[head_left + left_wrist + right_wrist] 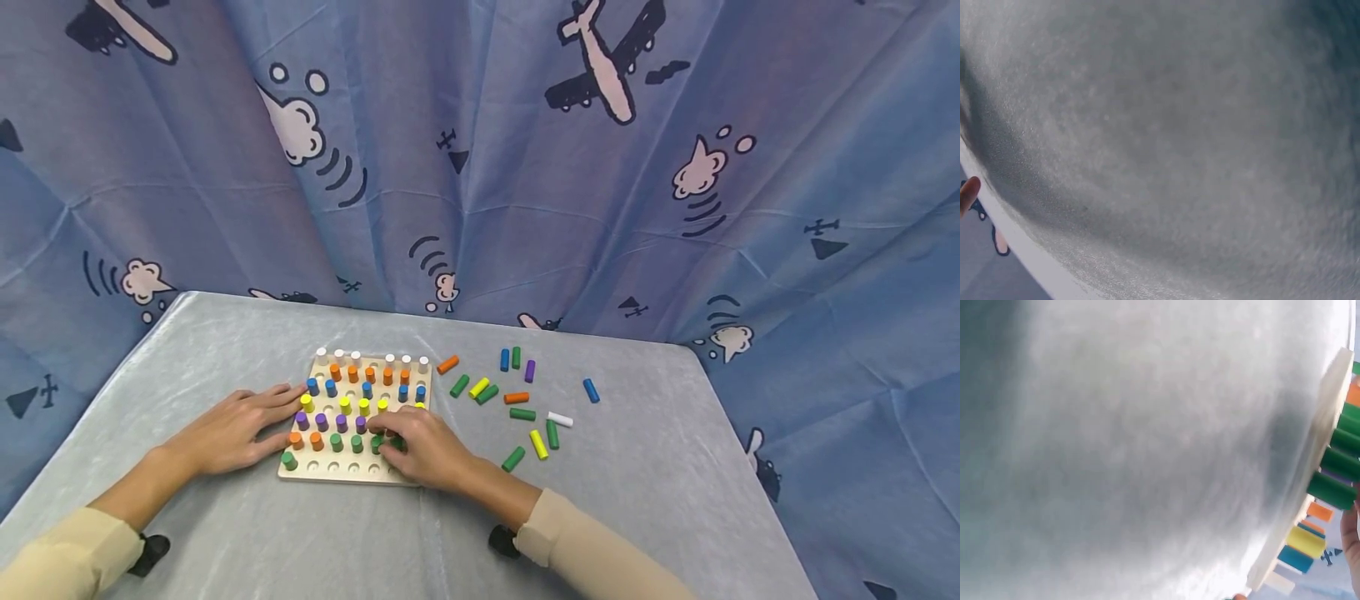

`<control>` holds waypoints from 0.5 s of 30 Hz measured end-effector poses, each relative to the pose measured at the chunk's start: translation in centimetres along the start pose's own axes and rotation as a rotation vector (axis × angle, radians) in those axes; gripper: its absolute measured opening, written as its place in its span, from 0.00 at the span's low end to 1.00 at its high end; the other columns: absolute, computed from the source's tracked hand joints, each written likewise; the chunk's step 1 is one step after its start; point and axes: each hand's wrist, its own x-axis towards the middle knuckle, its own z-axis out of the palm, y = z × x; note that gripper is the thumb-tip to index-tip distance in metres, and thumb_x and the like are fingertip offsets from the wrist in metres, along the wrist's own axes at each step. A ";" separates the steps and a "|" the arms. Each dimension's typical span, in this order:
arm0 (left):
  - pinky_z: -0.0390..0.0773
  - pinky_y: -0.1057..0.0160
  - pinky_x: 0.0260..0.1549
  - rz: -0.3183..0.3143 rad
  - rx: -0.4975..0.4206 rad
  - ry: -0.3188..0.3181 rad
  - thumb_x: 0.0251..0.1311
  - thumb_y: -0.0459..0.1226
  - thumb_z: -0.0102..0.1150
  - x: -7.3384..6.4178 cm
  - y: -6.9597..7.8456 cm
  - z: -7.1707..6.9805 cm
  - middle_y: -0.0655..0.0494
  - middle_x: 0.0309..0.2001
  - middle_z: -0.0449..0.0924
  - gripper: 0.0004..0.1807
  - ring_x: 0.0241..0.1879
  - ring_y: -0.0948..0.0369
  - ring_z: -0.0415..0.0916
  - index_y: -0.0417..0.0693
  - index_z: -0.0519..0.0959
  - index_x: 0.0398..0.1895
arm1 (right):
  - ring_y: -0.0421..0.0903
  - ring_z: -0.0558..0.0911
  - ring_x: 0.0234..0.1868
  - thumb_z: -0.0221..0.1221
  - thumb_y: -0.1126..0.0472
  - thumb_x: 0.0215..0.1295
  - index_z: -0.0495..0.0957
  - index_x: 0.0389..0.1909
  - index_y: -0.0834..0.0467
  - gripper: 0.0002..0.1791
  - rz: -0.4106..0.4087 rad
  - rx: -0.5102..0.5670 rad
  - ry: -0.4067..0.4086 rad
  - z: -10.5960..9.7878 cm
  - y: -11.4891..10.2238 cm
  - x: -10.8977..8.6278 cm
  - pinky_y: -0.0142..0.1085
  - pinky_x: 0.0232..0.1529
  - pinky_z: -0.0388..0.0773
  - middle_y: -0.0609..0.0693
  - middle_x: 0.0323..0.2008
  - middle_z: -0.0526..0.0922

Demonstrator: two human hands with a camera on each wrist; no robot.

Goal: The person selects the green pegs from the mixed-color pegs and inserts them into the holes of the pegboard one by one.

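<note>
A wooden pegboard [352, 475] lies on the table with rows of white, orange, blue, yellow, purple and green pegs. My left hand [232, 429] rests flat beside it, fingers stretched out to the board's left edge. Over the board's right side, my right hand [431, 450] has thumb and index finger curled around a green peg [1333, 489] at the right end of the green row. That hand covers part of the purple and green rows. At the front left corner stands a single green peg [288, 460], with bare holes to its right.
Loose pegs lie scattered right of the board, among them an orange peg [447, 364], a white peg [560, 419], a yellow peg [539, 445] and a blue peg [591, 390]. A blue curtain [480, 167] with airplane prints hangs behind the grey-covered table [637, 517].
</note>
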 end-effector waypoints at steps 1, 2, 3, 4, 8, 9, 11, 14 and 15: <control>0.71 0.39 0.54 0.001 0.002 0.001 0.70 0.50 0.55 0.0 0.0 0.0 0.46 0.71 0.67 0.30 0.67 0.43 0.67 0.38 0.74 0.66 | 0.39 0.81 0.39 0.66 0.66 0.63 0.82 0.51 0.57 0.15 0.002 0.003 0.003 -0.3 0.1 -0.1 0.23 0.43 0.73 0.47 0.42 0.87; 0.71 0.39 0.54 0.001 0.002 0.002 0.70 0.50 0.55 0.0 0.0 0.0 0.46 0.71 0.67 0.30 0.67 0.43 0.67 0.38 0.74 0.66 | 0.40 0.82 0.40 0.66 0.66 0.64 0.82 0.52 0.57 0.15 0.009 0.006 0.008 -0.6 0.2 -0.2 0.24 0.43 0.74 0.47 0.43 0.87; 0.71 0.39 0.54 0.000 0.003 0.002 0.70 0.50 0.55 0.0 0.0 0.0 0.46 0.71 0.67 0.30 0.67 0.43 0.67 0.38 0.74 0.66 | 0.41 0.82 0.40 0.66 0.65 0.64 0.82 0.52 0.57 0.15 0.015 0.005 0.014 -0.9 0.3 -0.3 0.25 0.43 0.75 0.48 0.43 0.87; 0.71 0.38 0.54 -0.001 0.003 0.001 0.70 0.50 0.55 0.0 0.0 0.1 0.46 0.71 0.67 0.30 0.67 0.43 0.67 0.38 0.74 0.66 | 0.42 0.82 0.41 0.66 0.65 0.64 0.82 0.52 0.58 0.16 0.027 0.003 0.019 -1.4 0.5 -0.4 0.27 0.42 0.76 0.48 0.43 0.87; 0.71 0.38 0.55 -0.006 0.002 -0.002 0.70 0.51 0.55 0.0 0.0 0.1 0.46 0.71 0.67 0.30 0.67 0.43 0.67 0.39 0.74 0.66 | 0.44 0.83 0.44 0.67 0.65 0.63 0.81 0.54 0.58 0.18 0.115 -0.025 0.049 -3.2 2.0 -1.2 0.33 0.46 0.79 0.48 0.47 0.86; 0.71 0.39 0.54 -0.006 0.002 -0.001 0.70 0.51 0.55 0.0 0.0 0.1 0.46 0.71 0.67 0.30 0.67 0.43 0.67 0.39 0.74 0.66 | 0.44 0.83 0.45 0.67 0.65 0.63 0.81 0.54 0.58 0.18 0.145 -0.032 0.060 -3.6 2.5 -1.4 0.34 0.46 0.79 0.48 0.47 0.86; 0.71 0.39 0.54 -0.005 0.002 0.001 0.70 0.51 0.55 0.0 0.1 0.1 0.46 0.71 0.67 0.30 0.67 0.43 0.67 0.39 0.74 0.66 | 0.45 0.83 0.45 0.67 0.66 0.62 0.81 0.54 0.59 0.18 0.205 -0.037 0.087 -4.4 3.6 -1.8 0.38 0.46 0.80 0.48 0.48 0.86; 0.71 0.39 0.54 -0.005 0.003 0.006 0.70 0.51 0.55 0.0 0.1 0.1 0.47 0.71 0.67 0.30 0.67 0.43 0.67 0.39 0.74 0.66 | 0.48 0.83 0.44 0.68 0.67 0.62 0.81 0.54 0.59 0.18 0.285 -0.032 0.133 -5.7 5.3 -2.4 0.42 0.45 0.81 0.50 0.47 0.86; 0.71 0.39 0.54 -0.005 0.004 0.007 0.70 0.51 0.55 0.0 0.1 0.1 0.47 0.71 0.67 0.30 0.67 0.43 0.67 0.39 0.74 0.66 | 0.48 0.83 0.44 0.68 0.66 0.61 0.81 0.54 0.59 0.19 0.309 -0.040 0.148 -6.1 5.8 -2.5 0.43 0.45 0.81 0.51 0.46 0.86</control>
